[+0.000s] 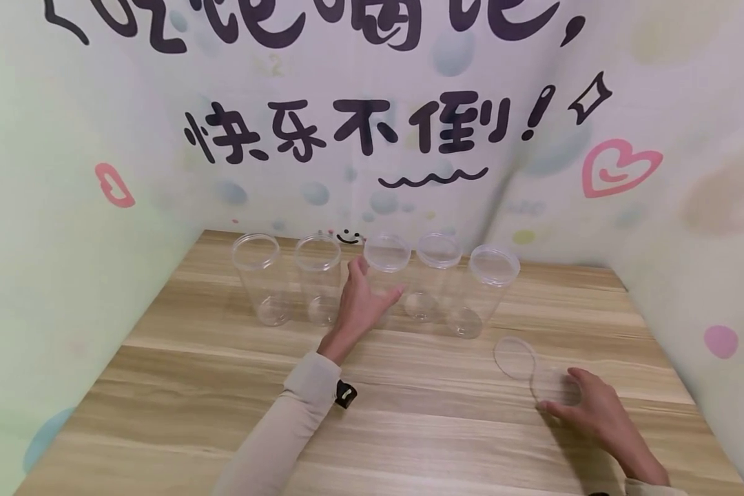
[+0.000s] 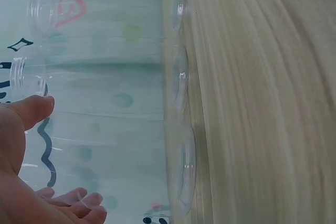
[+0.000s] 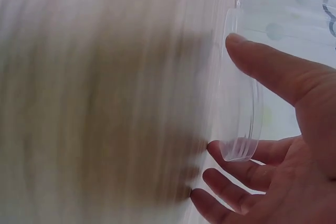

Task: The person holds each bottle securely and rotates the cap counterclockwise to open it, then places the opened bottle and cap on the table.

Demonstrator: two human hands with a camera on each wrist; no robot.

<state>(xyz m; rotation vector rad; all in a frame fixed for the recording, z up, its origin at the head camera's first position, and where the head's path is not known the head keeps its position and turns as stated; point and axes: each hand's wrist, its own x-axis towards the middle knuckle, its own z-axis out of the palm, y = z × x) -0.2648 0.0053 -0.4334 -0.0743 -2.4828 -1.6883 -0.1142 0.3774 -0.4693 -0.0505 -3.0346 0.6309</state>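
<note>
Clear plastic jars stand upright in a row at the back. The left hand (image 1: 361, 303) is at the middle jar (image 1: 387, 256), thumb and fingers spread about its sides. In the left wrist view that jar's base (image 2: 186, 174) shows, while the hand (image 2: 31, 171) overlaps its top. At the right front, the right hand (image 1: 601, 406) holds a clear round lid (image 1: 558, 386) close over the table. The right wrist view shows this lid (image 3: 239, 98) between thumb and fingers. A second clear lid (image 1: 514, 358) lies just to its left.
Two jars (image 1: 257, 255) (image 1: 318, 255) stand left of the left hand. To its right are two jars with whitish, lid-like tops (image 1: 439, 251) (image 1: 494, 266). The wood-grain table (image 1: 409, 427) meets a printed cloth wall (image 1: 322, 207) at the back and sides.
</note>
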